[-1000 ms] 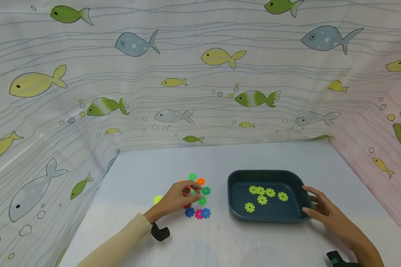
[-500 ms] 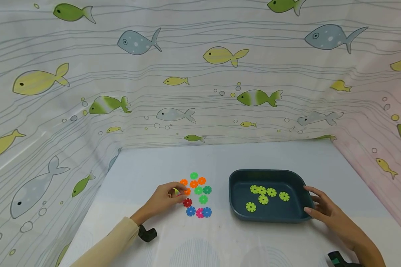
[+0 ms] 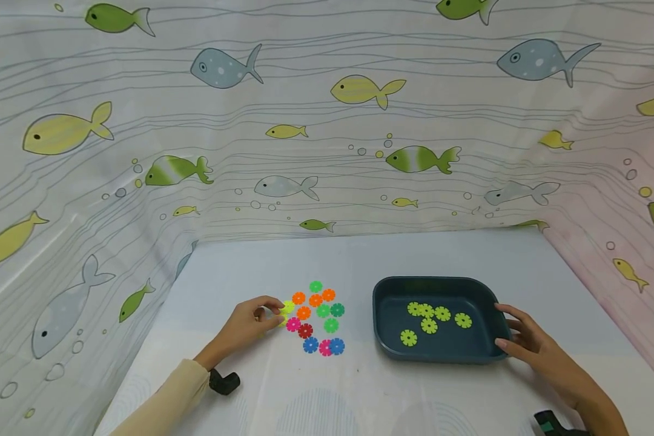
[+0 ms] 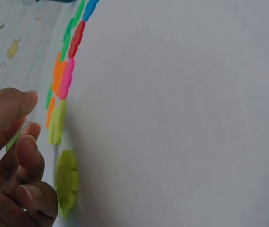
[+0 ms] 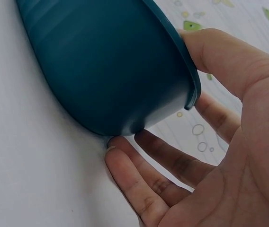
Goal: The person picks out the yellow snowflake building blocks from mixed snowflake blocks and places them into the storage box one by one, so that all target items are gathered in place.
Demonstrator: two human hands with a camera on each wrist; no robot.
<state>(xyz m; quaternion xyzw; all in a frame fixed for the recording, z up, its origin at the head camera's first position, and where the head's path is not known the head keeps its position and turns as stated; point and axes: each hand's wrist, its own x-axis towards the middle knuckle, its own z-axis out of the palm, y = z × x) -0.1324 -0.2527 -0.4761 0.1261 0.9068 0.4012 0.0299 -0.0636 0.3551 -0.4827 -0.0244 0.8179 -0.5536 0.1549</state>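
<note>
- I see my left hand [image 3: 245, 318] with thumb and fingers loosely bent and a narrow gap between them, holding nothing.
- Its fingertips sit just beside yellow flower discs [image 3: 288, 306] on the table [image 3: 392, 393]; I can't tell whether they touch.
- Next to those lie orange, green, pink, red and blue discs [image 3: 305, 330].
- My right hand [image 3: 531, 342] grips the dark blue tray [image 3: 441, 356] at its right end, fingers against the outer wall.
- Six yellow-green discs [image 3: 429, 326] lie flat inside the tray.

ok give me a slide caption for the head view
Left hand beside loose multicoloured flower-shaped discs, right hand gripping a dark blue tray holding six yellow-green discs.
</note>
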